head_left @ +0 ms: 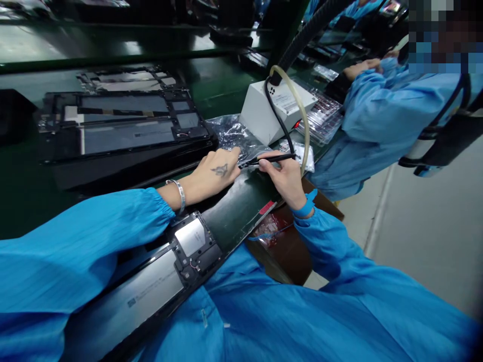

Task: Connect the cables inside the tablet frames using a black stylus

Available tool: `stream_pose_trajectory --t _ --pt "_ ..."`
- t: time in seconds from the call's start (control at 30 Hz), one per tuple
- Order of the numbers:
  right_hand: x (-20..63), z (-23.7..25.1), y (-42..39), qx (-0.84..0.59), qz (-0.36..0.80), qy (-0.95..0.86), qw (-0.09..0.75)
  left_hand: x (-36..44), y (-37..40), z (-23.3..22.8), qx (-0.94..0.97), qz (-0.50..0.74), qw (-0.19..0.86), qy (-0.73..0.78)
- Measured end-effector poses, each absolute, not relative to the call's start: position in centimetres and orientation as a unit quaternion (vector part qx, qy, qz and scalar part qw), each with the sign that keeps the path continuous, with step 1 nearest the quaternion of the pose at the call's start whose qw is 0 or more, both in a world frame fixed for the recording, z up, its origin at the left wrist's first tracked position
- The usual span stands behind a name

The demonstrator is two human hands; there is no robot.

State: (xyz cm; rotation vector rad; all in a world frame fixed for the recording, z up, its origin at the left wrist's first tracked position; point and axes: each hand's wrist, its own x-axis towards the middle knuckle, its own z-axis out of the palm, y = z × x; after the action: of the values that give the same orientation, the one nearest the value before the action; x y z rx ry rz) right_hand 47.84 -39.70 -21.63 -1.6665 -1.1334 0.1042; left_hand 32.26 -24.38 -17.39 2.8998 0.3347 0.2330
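Note:
My right hand [281,173] grips a slim black pen-shaped tool [277,158] that points left. A black cord from the white box [281,110] meets or passes behind the tool's rear end; I cannot tell which. My left hand [219,171] is at the tool's tip, fingers bent together beside a clear plastic bag [234,131]. Whatever those fingers hold is hidden or too small to name. Below my left forearm an opened tablet-like device [151,281] with silver battery cells lies along the bench edge.
More opened device housings [128,120] are stacked on the green bench [234,211] at left. A black hose [302,40] and a pale tube [304,110] rise near the white box. A brown carton [290,256] stands below the edge. A co-worker in a blue sleeve [392,100] works at right.

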Motion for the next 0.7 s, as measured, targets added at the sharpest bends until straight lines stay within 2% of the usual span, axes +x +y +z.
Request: stream_pose_trajectory --t 0.33,0.47,0.6,0.7 --pt "48.0 -21.6 -39.6 -0.697 0.054 -0.488 0.522 32.5 -24.4 -17.8 0.985 0.081 0.105 0.114" --pt "47.2 -21.4 -40.2 -0.657 0.04 -0.472 0.587 32.1 -24.2 -17.1 0.988 0.053 0.088 0.111" --pt "46.4 -20.4 -44.4 -0.604 -0.046 -0.43 0.669 33.3 -24.7 -14.5 0.999 0.037 0.0 0.026" --pt "47.1 -20.0 -49.6 -0.589 -0.172 -0.422 0.668 37.6 -27.7 -12.9 0.994 0.08 -0.017 -0.073"
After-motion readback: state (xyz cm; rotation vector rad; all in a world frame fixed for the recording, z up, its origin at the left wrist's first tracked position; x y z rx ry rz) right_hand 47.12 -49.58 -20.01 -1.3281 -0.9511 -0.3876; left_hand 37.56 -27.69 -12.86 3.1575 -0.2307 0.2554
